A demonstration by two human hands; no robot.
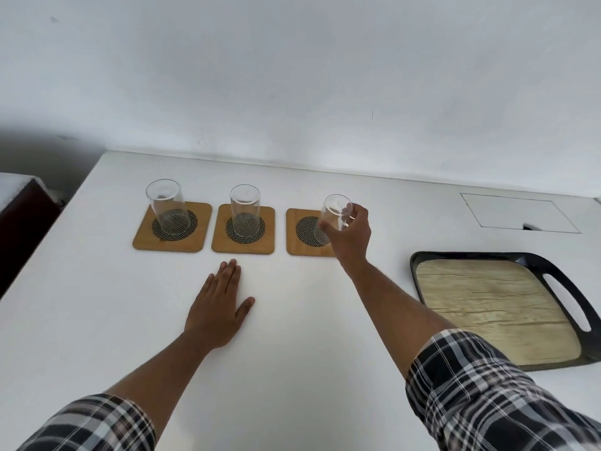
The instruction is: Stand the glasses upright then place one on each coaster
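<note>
Three wooden coasters with dark mesh centres lie in a row on the white table. A clear glass (pixel 167 206) stands upright on the left coaster (pixel 143 240). Another glass (pixel 244 209) stands upright on the middle coaster (pixel 221 245). My right hand (pixel 351 232) grips a third glass (pixel 333 216), held upright over the right side of the right coaster (pixel 297 245); whether its base touches the coaster I cannot tell. My left hand (pixel 221 304) lies flat on the table in front of the middle coaster, fingers together, holding nothing.
A black tray (pixel 566 288) with a wood-pattern bottom sits at the right, near the table's front. A rectangular hatch outline (pixel 517 213) marks the table's far right. The white wall rises behind. A dark piece of furniture (pixel 19 222) stands beyond the left edge.
</note>
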